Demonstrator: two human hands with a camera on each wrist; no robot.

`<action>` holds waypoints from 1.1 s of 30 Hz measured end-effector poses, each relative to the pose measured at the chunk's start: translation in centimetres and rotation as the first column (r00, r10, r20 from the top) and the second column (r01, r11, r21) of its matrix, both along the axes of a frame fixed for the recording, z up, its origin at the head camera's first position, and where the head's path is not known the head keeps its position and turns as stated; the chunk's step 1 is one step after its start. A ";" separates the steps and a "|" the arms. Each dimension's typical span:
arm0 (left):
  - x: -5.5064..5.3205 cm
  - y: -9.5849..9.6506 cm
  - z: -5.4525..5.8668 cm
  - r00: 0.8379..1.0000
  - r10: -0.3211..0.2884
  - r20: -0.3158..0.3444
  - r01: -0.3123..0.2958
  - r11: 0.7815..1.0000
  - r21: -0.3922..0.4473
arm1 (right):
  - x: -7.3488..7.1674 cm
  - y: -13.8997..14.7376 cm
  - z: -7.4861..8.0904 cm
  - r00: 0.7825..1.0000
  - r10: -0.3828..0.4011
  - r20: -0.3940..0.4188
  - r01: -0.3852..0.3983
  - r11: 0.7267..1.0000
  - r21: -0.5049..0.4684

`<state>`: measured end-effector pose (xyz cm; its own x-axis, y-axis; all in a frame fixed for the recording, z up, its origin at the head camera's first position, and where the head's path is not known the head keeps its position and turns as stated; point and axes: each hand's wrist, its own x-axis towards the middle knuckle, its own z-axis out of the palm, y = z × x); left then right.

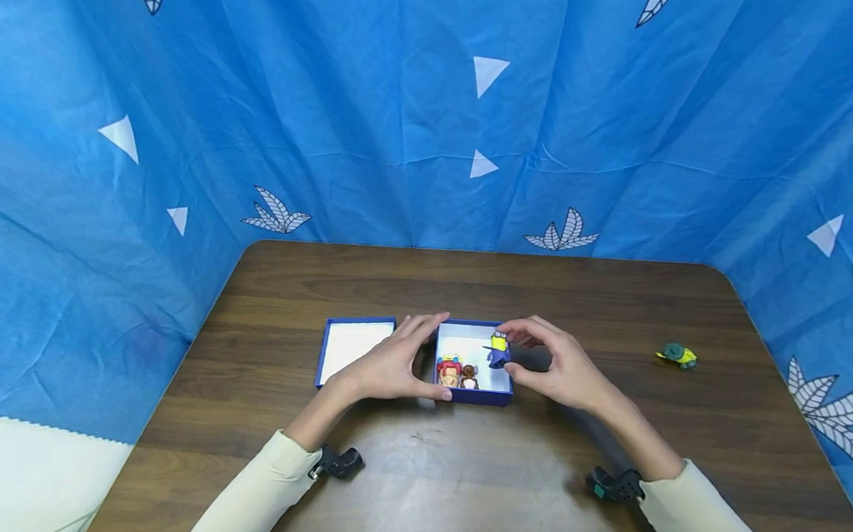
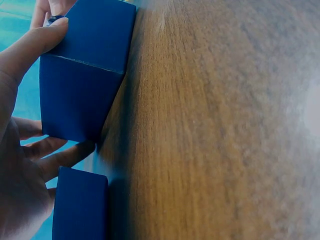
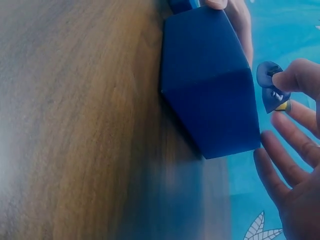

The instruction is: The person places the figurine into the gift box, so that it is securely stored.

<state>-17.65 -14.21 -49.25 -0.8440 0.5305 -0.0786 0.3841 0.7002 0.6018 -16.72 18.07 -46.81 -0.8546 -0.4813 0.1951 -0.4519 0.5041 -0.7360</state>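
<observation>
A blue box (image 1: 480, 396) with a white inside sits in the middle of the table. My left hand (image 1: 388, 367) holds its left side, thumb on the front wall and fingers toward the back, as the left wrist view shows on the box (image 2: 82, 100). Between the thumb and fingers of my right hand (image 1: 565, 369) is a yellow and dark-blue minion figure (image 1: 498, 351), pinched over the box's right side. In the right wrist view the figure (image 3: 272, 92) is just above the rim. Inside the box lie a red and tan figure (image 1: 450, 372) and a small brown figure (image 1: 469, 377).
Left of the box lies a shallow blue lid (image 1: 352, 348), white inside facing up, partly behind my left hand. A small green and yellow toy (image 1: 678, 355) lies on the right of the wooden table (image 1: 424, 483). Blue curtains (image 1: 408, 114) stand around the table.
</observation>
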 end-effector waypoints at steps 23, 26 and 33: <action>0.1 0.0 0.0 1.000 0.002 0.003 -0.002 1.000 -0.001 | 0.0 -0.8 -1.8 0.997 -0.055 -0.057 0.054 0.998 -0.010; 0.1 0.0 0.0 1.000 0.003 0.002 -0.003 1.000 0.000 | 0.1 -0.9 -1.9 0.998 -0.064 -0.022 0.064 0.998 0.001; 0.0 0.0 0.0 1.000 0.004 0.002 -0.004 1.000 0.003 | 0.1 -0.9 -2.1 0.998 -0.061 0.016 0.061 0.998 -0.005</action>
<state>-17.67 -14.17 -49.27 -0.8458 0.5276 -0.0791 0.3802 0.7001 0.6044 -16.64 17.19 -48.89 -0.8852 -0.4272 0.1843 -0.4091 0.5259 -0.7457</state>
